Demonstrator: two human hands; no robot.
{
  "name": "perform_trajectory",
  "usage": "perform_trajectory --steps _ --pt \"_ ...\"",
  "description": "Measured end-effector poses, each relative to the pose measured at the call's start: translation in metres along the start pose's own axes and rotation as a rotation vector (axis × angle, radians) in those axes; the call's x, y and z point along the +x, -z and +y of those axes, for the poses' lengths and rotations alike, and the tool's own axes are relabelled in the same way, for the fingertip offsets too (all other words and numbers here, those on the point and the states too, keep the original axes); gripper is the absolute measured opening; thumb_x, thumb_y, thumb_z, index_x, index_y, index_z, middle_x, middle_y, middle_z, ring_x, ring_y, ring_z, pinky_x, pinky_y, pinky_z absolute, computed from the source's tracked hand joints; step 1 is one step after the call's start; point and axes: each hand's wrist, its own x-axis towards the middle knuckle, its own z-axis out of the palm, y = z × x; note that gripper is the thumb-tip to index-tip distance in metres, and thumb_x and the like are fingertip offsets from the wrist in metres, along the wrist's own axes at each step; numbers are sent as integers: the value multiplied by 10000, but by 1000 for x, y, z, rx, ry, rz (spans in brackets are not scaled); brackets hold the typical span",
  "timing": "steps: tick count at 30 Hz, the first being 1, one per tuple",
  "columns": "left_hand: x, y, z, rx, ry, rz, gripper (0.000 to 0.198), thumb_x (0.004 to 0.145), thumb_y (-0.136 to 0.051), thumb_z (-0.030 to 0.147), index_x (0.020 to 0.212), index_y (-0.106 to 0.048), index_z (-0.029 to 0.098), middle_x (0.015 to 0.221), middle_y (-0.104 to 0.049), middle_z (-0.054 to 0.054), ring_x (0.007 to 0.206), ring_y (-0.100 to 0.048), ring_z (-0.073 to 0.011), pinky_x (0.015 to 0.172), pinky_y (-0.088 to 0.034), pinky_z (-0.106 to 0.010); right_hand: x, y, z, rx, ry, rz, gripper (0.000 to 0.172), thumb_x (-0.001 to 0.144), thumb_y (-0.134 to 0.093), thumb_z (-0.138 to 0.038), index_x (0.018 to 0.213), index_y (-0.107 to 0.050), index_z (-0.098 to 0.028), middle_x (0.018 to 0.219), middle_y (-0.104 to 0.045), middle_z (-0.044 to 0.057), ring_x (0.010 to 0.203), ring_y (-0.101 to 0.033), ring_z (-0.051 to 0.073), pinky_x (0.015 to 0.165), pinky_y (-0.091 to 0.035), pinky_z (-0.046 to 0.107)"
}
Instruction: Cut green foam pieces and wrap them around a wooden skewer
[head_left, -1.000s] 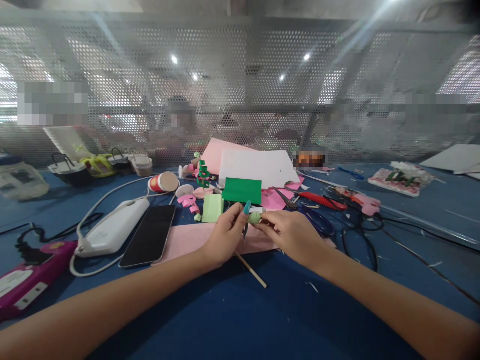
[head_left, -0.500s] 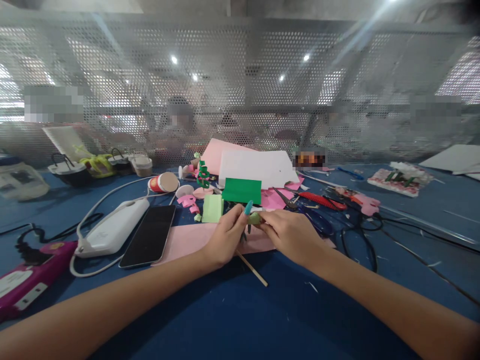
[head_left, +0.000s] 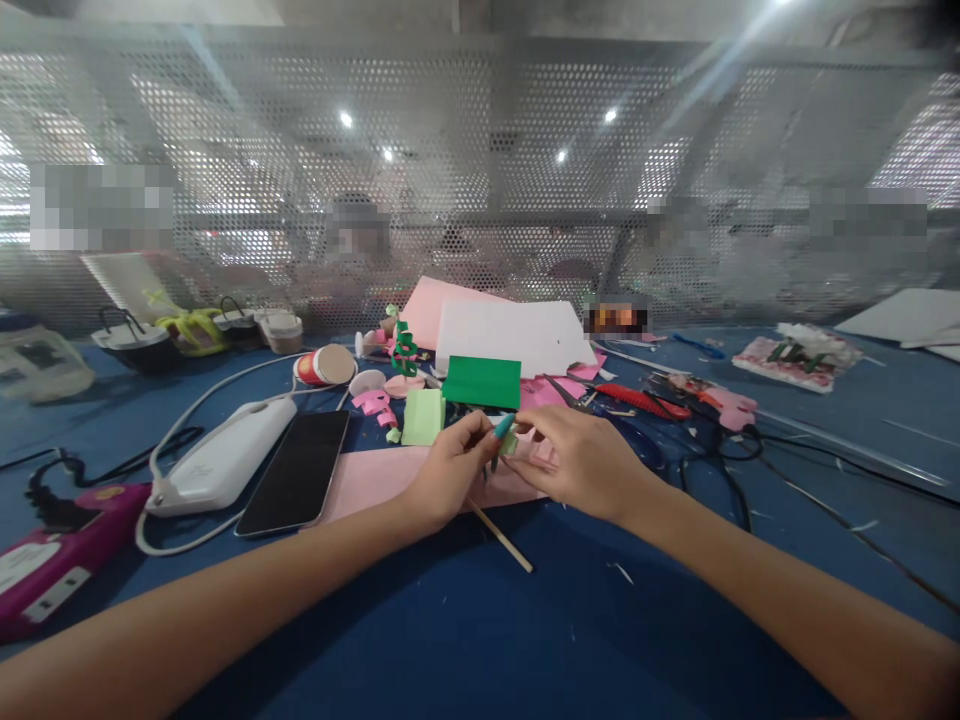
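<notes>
My left hand (head_left: 450, 470) pinches a small light green paper piece (head_left: 509, 442) between thumb and fingers; a teal nail shows on the thumb. My right hand (head_left: 585, 462) meets it from the other side, its fingertips closed at the edge of the same piece. A thin wooden stick (head_left: 502, 538) slants down from beneath my left hand. Under both hands lies a pink paper sheet (head_left: 375, 482). Just beyond them are a folded green paper (head_left: 482, 382) and a light green paper pad (head_left: 424, 417).
A black phone (head_left: 296, 474), white glue gun-like device (head_left: 225, 455) and purple power strip (head_left: 67, 550) lie left. Scissors (head_left: 566, 392), a red cutter (head_left: 645, 401) and cables are right. White paper (head_left: 510, 335) lies behind; a perforated metal screen (head_left: 495, 180) rises beyond.
My right hand's fingers have spread a little and shifted around the light green piece. My left hand still holds it, with the thumb tilted further right.
</notes>
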Motion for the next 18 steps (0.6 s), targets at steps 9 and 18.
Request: perform_trajectory --steps 9,18 --pt "1 -2 6 70 110 -16 330 726 -592 391 566 -407 170 520 -411 50 493 -382 -74 465 -297 -199 3 -4 -3 424 -208 -115 241 686 -591 -136 922 -635 -157 644 -618 0 511 -527 103 496 -391 200" --pt "-1 -3 9 -31 108 -95 376 720 -598 479 609 -403 177 510 -431 58 444 -390 -69 410 -309 -185 2 -5 6 283 -18 -38 90 697 -586 -128 764 -627 -173 657 -575 -1 577 -480 110 548 -349 214"
